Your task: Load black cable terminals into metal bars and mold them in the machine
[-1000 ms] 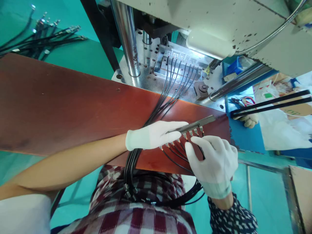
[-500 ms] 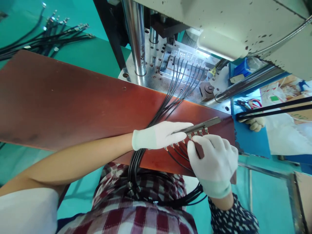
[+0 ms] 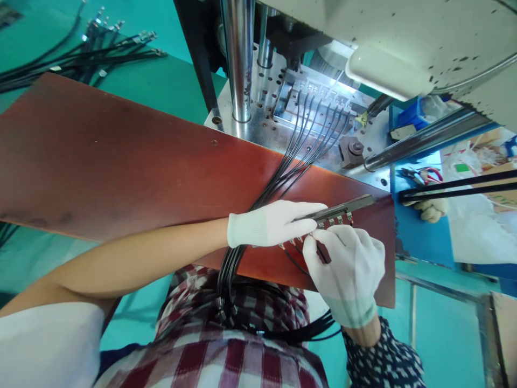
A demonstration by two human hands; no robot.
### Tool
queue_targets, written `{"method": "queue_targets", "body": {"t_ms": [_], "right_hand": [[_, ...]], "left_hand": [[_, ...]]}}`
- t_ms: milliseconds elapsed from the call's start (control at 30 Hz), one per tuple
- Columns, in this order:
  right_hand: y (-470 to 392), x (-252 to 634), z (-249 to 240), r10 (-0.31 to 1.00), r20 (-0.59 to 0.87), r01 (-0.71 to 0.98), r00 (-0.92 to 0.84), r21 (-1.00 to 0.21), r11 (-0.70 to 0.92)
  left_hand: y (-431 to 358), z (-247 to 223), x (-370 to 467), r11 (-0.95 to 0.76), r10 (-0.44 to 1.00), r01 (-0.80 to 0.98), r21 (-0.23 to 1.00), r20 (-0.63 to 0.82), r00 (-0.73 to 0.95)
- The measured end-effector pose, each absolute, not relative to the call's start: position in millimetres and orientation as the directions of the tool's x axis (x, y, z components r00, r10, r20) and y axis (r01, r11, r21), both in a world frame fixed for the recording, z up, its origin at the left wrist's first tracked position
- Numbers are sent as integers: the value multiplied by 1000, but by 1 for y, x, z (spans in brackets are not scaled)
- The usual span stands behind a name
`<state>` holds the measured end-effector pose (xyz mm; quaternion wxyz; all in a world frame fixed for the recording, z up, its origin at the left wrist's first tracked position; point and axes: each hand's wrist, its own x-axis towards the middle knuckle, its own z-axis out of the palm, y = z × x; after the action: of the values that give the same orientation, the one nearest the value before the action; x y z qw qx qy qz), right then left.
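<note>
My left hand (image 3: 278, 222), in a white glove, lies along a dark metal bar (image 3: 353, 205), fingers on its far side and thumb on its near side. Small metal connectors (image 3: 340, 220) sit in a row on the bar's near edge, with black cables trailing from them. My right hand (image 3: 345, 272), also gloved, pinches at one of these cable ends by my left thumb; its fingers partly hide it. Under my left wrist passes a bundle of black cables (image 3: 269, 194), running from the press fixture (image 3: 311, 116) down to my lap. All this is over a brown board (image 3: 161, 167).
A press with steel posts (image 3: 241, 64) and a pale housing (image 3: 396, 32) stands beyond the board. More black cables (image 3: 89, 59) lie on the green surface at left. Pliers (image 3: 428, 175), a glove (image 3: 432, 209) and plastic bags (image 3: 468, 226) are at right.
My right hand has moved left along the row of connectors, closer to my left thumb. The left hand stays on the bar. The whole view has shifted slightly.
</note>
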<state>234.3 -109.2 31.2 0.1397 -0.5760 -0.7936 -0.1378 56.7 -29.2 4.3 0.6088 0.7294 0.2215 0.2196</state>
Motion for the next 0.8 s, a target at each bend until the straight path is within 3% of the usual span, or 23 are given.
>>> {"method": "queue_targets", "body": {"t_ms": [167, 300, 567, 800], "right_hand": [[-119, 236, 37, 860, 408, 946, -307, 29, 323], [-117, 229, 36, 878, 344, 938, -333, 23, 347], [-111, 223, 30, 874, 359, 939, -329, 25, 343], [-121, 228, 39, 867, 366, 934, -339, 17, 358]], "left_hand": [[-29, 6, 57, -155, 588, 2, 988, 91, 804], [-29, 10, 57, -117, 592, 21, 993, 53, 804], [-32, 11, 56, 22, 586, 13, 1000, -24, 810], [-31, 9, 57, -48, 607, 29, 998, 6, 795]]}}
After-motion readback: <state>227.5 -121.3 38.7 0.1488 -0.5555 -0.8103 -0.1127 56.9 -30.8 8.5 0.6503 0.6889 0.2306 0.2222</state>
